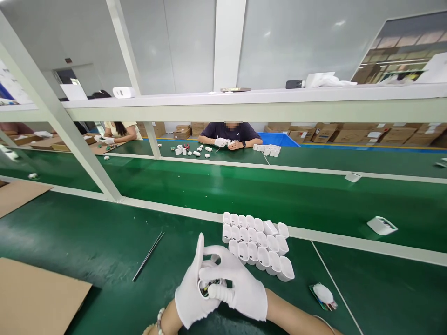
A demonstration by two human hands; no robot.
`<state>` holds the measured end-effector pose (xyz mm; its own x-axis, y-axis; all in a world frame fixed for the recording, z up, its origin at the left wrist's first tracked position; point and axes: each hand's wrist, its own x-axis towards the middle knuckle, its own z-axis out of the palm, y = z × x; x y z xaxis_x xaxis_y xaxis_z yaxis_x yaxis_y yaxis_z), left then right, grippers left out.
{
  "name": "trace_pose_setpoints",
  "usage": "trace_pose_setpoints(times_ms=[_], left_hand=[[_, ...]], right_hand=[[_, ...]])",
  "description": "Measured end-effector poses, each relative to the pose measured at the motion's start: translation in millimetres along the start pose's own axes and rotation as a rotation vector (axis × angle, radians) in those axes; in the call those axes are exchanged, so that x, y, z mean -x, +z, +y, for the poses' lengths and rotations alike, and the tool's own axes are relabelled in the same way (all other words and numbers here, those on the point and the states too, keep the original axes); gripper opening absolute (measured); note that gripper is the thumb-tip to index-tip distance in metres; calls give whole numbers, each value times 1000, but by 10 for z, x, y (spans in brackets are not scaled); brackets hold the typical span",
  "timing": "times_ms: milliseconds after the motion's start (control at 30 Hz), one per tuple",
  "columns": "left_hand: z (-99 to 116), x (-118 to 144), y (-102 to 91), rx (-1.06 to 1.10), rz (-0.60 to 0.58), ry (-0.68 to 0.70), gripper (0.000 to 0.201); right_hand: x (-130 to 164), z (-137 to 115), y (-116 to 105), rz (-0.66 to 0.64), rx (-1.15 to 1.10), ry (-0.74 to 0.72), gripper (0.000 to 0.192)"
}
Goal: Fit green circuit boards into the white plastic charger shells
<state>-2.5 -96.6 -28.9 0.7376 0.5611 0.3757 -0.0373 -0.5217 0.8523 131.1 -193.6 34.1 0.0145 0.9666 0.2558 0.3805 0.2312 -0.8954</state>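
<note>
Both hands wear white gloves and meet close in front of me. My left hand (192, 286) wraps round a white plastic housing (201, 292), its index finger pointing up. Inside the housing's open end a small circuit board (206, 289) shows in part. My right hand (240, 284) closes over the same housing from the right, its thumb at the opening. The gloves hide most of the housing. Just beyond my right hand, rows of white open-topped housings (262, 256) stand on the green table.
Tweezers (148, 257) lie to the left, near a cardboard sheet (38, 298). A circuit board with a white cover (323, 294) lies at right. White housings (382, 225) rest on the green belt (195, 186). A shelf (195, 107) crosses above; a co-worker (230, 135) sits opposite.
</note>
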Motion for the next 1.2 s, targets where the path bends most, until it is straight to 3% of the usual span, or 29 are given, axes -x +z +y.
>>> trace_pose_setpoints(times_ms=[100,267,433,600,667,767,867,1033,1167,1200], left_hand=[[-23,6,-17,153,-64,-20,105],[8,9,-44,199,-89,-67,103],[48,9,-63,204,-119,-101,103],[69,-6,-103,190,-97,-107,98],[85,4,-114,166,-98,-125,93],[105,27,-117,128,-77,-130,88],[109,29,-106,142,-50,-85,86],[96,2,-54,183,-176,-156,86],[66,9,6,270,-174,-201,88],[55,13,18,312,-181,-218,89]], right_hand=[[-13,-1,-24,-39,84,-111,41],[-19,11,-11,-6,166,-214,35],[-8,-88,-25,-28,209,-97,22],[-31,-193,-142,-107,-3,28,26],[-37,-189,-186,-84,-76,62,27],[-42,-168,-224,-13,-104,148,41],[-58,-193,-244,-77,-112,187,49],[-60,-266,-247,-95,53,276,45],[-40,-210,-207,-52,358,383,9],[-41,-194,-202,-47,406,415,8]])
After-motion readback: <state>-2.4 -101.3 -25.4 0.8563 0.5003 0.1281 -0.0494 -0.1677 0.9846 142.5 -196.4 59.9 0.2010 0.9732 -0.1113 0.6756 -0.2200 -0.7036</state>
